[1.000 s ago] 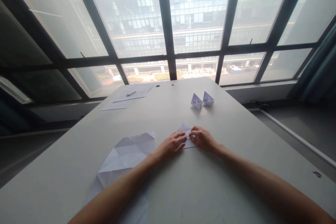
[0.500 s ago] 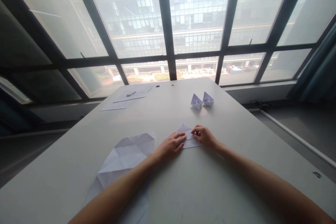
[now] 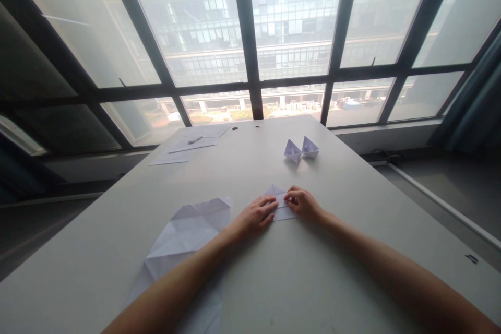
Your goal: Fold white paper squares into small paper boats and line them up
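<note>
A folded sheet of white paper [image 3: 285, 213] lies flat on the table between my hands, its pointed top facing away from me. My left hand [image 3: 258, 212] rests flat on the paper's left side with its fingers stretched out. At the right side, my right hand [image 3: 304, 202] has its fingers curled in a pinch on the paper's edge. Farther off stand two folded paper boats [image 3: 292, 152], side by side and upright. Parts of the folded paper are hidden under both hands.
A large creased sheet of paper [image 3: 183, 235] lies left, partly under my left forearm. Several flat sheets [image 3: 178, 157] with a small white object [image 3: 194, 140] on top lie at the far left of the white table [image 3: 344, 271]. Tall windows [image 3: 291, 15] stand beyond it.
My right hand has shifted very slightly to the left along the folded paper. My left hand and the paper boats stay in place.
</note>
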{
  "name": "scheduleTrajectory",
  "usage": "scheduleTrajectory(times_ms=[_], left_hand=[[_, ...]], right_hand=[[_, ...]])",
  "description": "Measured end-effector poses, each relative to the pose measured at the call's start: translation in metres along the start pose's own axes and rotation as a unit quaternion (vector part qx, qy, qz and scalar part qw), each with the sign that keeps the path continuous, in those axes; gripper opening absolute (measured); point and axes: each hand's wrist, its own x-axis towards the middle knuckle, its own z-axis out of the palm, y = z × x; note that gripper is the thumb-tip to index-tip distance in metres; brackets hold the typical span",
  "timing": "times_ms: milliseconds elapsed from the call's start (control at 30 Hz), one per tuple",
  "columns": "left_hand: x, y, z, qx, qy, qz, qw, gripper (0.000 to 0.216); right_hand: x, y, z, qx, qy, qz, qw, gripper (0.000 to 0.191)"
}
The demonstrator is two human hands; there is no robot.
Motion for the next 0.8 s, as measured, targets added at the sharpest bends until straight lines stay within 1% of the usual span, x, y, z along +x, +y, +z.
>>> scheduleTrajectory(times_ms=[800], left_hand=[[-0.0004, -0.0005, 0.001, 0.003, 0.007, 0.006, 1.0, 0.042]], right_hand=[[-0.0006, 0.0001, 0.0, -0.006, -0.005, -0.002, 1.0, 0.014]])
